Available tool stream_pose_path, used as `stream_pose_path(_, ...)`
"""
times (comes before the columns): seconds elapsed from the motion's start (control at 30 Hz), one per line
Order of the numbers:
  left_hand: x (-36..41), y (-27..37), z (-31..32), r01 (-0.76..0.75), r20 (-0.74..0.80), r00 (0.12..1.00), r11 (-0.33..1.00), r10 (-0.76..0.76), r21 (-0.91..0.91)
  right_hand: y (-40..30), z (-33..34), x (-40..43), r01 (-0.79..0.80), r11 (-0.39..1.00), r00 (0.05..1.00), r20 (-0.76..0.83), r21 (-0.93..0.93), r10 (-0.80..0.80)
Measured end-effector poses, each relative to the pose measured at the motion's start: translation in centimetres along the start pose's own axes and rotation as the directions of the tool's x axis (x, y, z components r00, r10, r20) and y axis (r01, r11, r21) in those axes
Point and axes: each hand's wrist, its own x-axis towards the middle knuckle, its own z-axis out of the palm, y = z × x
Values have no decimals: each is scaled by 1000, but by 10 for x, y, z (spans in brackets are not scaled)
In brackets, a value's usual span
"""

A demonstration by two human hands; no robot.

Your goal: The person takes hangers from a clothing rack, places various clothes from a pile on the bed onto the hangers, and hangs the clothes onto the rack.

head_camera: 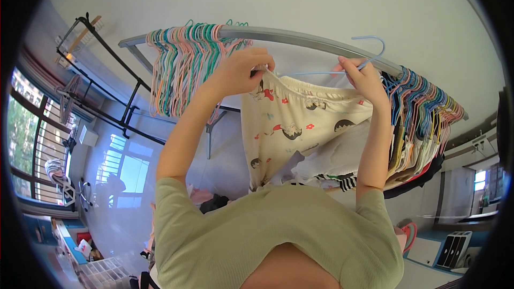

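Cream printed pants with an elastic waistband hang stretched between both hands, in front of a metal garment rail. My left hand pinches the waistband at its left end. My right hand grips a light blue hanger near its neck; the hanger's hook stands up above the rail. The hanger's bar runs left along the waistband opening, and its far end is hidden at the cloth. The waistband's right end lies at my right wrist.
Many pink, green and white hangers crowd the rail's left end. Clothes on hangers fill its right end. A black metal rack stands at the left, beyond it a window. Clear plastic drawers stand at the lower left.
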Motion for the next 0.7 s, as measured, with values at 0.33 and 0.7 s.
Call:
stream_pose_path(0.33, -6, -23, 39, 343, 0, 936, 914, -352, -214, 12, 12, 21, 112, 971, 980, -183, 210, -73)
stream_pose_path(0.7, 38, -46, 53, 48, -70, 997, 989, -39, 141, 14, -6, 39, -6, 972, 998, -56, 235, 20)
